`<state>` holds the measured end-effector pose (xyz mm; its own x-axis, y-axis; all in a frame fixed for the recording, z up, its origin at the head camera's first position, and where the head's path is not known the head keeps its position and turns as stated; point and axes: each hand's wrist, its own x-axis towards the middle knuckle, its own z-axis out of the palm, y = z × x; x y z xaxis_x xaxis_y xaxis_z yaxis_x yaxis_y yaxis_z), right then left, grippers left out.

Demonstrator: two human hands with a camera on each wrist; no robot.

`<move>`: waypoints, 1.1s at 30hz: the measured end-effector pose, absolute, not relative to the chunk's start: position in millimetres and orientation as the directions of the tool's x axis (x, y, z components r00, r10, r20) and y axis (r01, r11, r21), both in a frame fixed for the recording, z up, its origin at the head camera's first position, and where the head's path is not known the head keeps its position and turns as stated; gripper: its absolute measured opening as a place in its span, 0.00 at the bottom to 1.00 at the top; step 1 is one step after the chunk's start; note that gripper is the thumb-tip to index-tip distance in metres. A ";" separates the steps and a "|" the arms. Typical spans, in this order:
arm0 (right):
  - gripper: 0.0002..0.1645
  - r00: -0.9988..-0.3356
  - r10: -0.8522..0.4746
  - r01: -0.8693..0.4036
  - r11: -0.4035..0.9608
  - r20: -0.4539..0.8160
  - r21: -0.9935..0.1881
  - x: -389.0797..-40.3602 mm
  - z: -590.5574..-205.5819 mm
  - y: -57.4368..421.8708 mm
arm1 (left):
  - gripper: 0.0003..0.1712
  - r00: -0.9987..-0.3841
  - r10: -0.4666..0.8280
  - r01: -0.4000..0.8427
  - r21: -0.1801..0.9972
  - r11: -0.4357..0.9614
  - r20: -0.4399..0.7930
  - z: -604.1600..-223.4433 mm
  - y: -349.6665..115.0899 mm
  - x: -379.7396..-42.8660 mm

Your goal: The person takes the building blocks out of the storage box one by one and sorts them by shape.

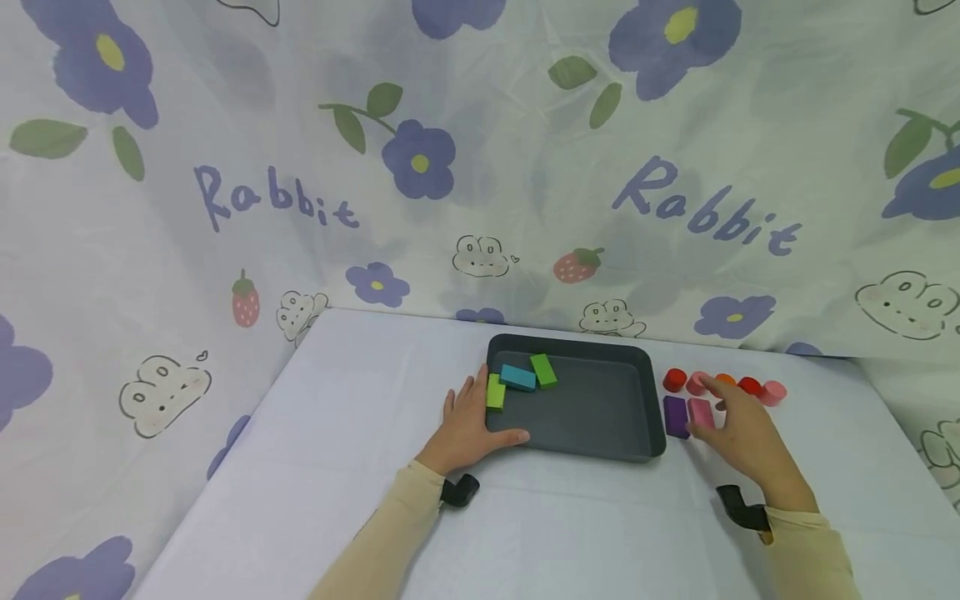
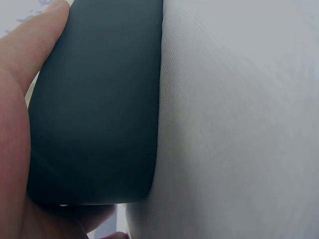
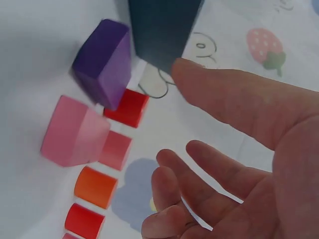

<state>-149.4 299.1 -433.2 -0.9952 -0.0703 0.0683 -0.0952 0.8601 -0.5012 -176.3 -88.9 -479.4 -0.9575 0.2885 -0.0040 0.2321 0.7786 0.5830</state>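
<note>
Bracing the dark grey, round-cornered rectangular tray (image 1: 592, 408), my left hand (image 1: 467, 431) lies against its near left corner, thumb along the near side and straight fingers along the left side. My right hand (image 1: 742, 431) is released and bare, thumb and fingers apart, close above a pink rectangular block (image 1: 701, 412) on the white-covered bench (image 1: 570, 533), outside the tray's right wall.

As I judge it, the tight spacing is the main risk. A dark purple rectangular block (image 1: 677, 417) stands just beside the pink one, between it and the tray, so a thumb coming in on that side could knock it askew. Beyond them runs a row of small cylinders: red (image 1: 675, 380), pink (image 1: 696, 382), orange (image 1: 725, 381), red (image 1: 749, 386), pink (image 1: 773, 392); my fingertips could topple or push one by reaching too far. Pressing unevenly on the corner could slide the tray and jostle its load.

The tray holds three blocks at its left end: a yellow-green one (image 1: 496, 392) near the left wall, a blue one (image 1: 518, 378) in the middle, and a green one (image 1: 543, 371) right of that. I cannot tell whether the blue overlaps the yellow-green.
</note>
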 end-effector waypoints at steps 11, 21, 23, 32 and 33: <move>0.42 -0.989 -0.094 -0.142 0.815 0.113 -0.561 -147.8 -427.4 286.5 | 0.73 -0.958 0.285 0.230 0.584 0.779 -0.003 -480.5 -88.5 -176.7; 0.38 -0.982 -0.123 -0.186 0.782 0.146 -0.595 -149.4 -427.9 270.3 | 0.73 -0.959 0.283 0.220 0.587 0.779 -0.017 -479.3 -88.0 -175.4; 0.38 -0.981 -0.128 -0.191 0.780 0.147 -0.596 -150.1 -427.6 266.9 | 0.73 -0.958 0.285 0.219 0.590 0.777 -0.020 -477.8 -87.7 -174.7; 0.38 -0.960 -0.204 -0.277 0.773 0.190 -0.571 -160.0 -422.8 244.1 | 0.73 -0.959 0.283 0.219 0.592 0.776 -0.017 -474.6 -88.0 -173.6; 0.38 -0.959 -0.210 -0.282 0.775 0.190 -0.566 -162.0 -421.9 241.2 | 0.73 -0.959 0.282 0.218 0.592 0.776 -0.016 -475.2 -88.3 -173.7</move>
